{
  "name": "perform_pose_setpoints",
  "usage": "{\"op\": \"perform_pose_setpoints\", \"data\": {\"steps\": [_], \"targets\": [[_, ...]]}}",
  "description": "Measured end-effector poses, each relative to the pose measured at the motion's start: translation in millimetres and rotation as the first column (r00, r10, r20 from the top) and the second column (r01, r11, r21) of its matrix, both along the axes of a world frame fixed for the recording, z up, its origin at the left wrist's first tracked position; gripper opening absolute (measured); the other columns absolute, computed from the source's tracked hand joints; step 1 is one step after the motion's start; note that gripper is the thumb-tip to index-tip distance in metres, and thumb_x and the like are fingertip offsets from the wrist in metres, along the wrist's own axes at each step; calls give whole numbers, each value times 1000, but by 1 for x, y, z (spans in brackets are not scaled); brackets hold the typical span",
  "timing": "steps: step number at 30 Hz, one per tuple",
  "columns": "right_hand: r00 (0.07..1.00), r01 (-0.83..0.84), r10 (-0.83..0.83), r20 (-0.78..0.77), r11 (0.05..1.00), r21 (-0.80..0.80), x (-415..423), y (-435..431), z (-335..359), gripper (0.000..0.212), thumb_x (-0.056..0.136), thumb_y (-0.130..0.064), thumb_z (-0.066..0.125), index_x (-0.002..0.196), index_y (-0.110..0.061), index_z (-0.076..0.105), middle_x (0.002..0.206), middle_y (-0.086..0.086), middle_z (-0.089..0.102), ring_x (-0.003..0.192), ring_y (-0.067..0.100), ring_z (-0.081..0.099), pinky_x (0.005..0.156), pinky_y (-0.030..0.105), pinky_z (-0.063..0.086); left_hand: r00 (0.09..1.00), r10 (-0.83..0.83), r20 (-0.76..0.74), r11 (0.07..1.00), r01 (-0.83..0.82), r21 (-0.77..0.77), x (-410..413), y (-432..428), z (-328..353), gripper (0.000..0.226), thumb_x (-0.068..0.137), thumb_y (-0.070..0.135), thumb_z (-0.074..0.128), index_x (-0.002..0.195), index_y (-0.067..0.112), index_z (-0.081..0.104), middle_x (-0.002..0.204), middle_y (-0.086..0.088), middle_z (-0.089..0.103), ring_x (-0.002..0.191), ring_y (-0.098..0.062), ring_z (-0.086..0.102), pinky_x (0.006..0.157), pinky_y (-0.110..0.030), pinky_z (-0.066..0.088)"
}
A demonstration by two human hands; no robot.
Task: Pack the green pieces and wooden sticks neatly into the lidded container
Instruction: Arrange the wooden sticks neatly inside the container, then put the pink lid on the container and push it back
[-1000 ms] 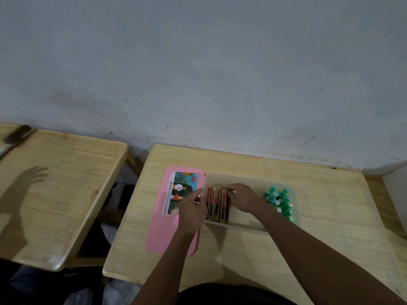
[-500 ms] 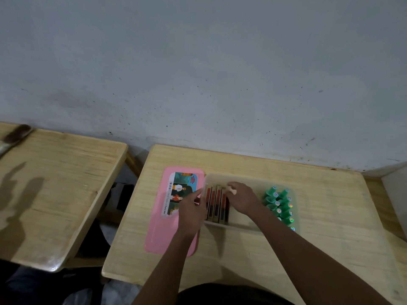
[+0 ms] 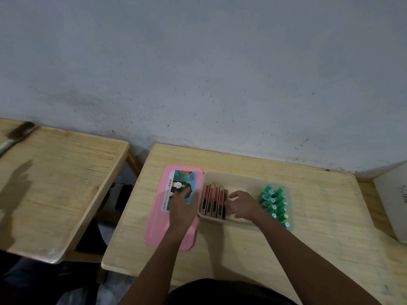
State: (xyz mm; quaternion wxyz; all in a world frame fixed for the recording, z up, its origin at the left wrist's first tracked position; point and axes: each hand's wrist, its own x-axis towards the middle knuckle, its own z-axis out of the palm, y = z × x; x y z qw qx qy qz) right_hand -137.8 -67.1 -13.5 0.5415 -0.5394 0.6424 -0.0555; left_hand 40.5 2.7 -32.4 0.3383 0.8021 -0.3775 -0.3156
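A translucent beige container (image 3: 242, 178) sits mid-table. Several wooden sticks (image 3: 211, 202) with red and dark faces lie side by side in its left end. Green pieces (image 3: 274, 204) with small round stickers stand packed in its right end. My right hand (image 3: 243, 205) is inside the container, fingers and thumb curled around the rightmost stick. The pink lid (image 3: 157, 225), with a picture label, lies flat just left of the container. My left hand (image 3: 182, 209) lies over the lid with fingers spread and holds nothing.
A second wooden desk (image 3: 55, 183) stands to the left across a gap, with a brush (image 3: 17, 134) at its far corner. A white box (image 3: 394, 201) sits at the right edge. The wall runs close behind the table (image 3: 319, 216).
My left hand has moved left from the container's edge onto the pink lid. My right hand has shifted slightly toward me along the rightmost stick.
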Motion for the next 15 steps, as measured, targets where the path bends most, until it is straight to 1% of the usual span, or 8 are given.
{"op": "perform_pose_setpoints", "data": {"steps": [2,3,4,6,8,9,12,15], "targets": [[992,-118,113,-60,990,-76,-7,3,5,15,88,-26,63,95,-14,65,76,0,65,65,14,58,57,25,45,969,83,234,988,-110,107,10,9,-8,54,91,54,45,131,18,51,130,-15,51,121,-31,45,94,-41,42],[982,-185,179,-64,978,-99,-10,6,10,15,87,-29,64,93,-16,68,79,-2,66,69,12,60,59,24,44,947,105,304,968,-167,187,16,13,-10,60,90,57,44,134,17,46,136,-20,44,127,-36,39,100,-46,38],[967,-254,250,-45,961,-108,-13,10,15,13,87,-31,66,90,-19,70,84,-2,69,75,12,63,63,23,46,938,122,325,939,-214,267,21,18,-12,65,89,59,44,137,16,40,142,-22,36,132,-40,31,105,-50,33],[917,-396,399,2,910,-120,-20,19,24,15,86,-34,70,91,-21,72,93,-2,72,84,9,65,73,21,49,942,152,299,886,-264,381,29,27,-17,72,86,61,48,140,16,32,148,-24,25,138,-42,23,111,-53,24],[859,-509,512,-20,850,-134,-25,28,31,21,83,-36,73,97,-20,73,97,-4,72,87,7,65,79,21,50,948,143,284,873,-256,415,31,32,-18,70,83,58,52,135,15,35,140,-21,34,131,-40,33,110,-53,29],[843,-536,536,-40,831,-151,-27,31,31,21,83,-34,74,98,-20,73,97,-6,72,88,7,65,78,20,50,951,127,283,878,-241,413,31,34,-17,68,83,57,53,133,14,36,134,-19,39,127,-38,37,108,-52,31],[853,-521,510,-112,817,-248,-29,38,26,12,86,-27,72,96,-21,74,90,-11,70,85,6,65,73,14,49,959,108,261,888,-211,409,30,35,-10,70,85,54,52,138,13,31,133,-18,41,126,-36,40,106,-50,32],[876,-481,467,-124,820,-309,-29,43,21,9,86,-27,71,92,-23,75,85,-13,70,82,5,65,82,27,54,959,172,226,868,-256,425,32,34,0,70,86,49,55,138,10,31,136,-20,38,127,-38,37,106,-50,31]]}}
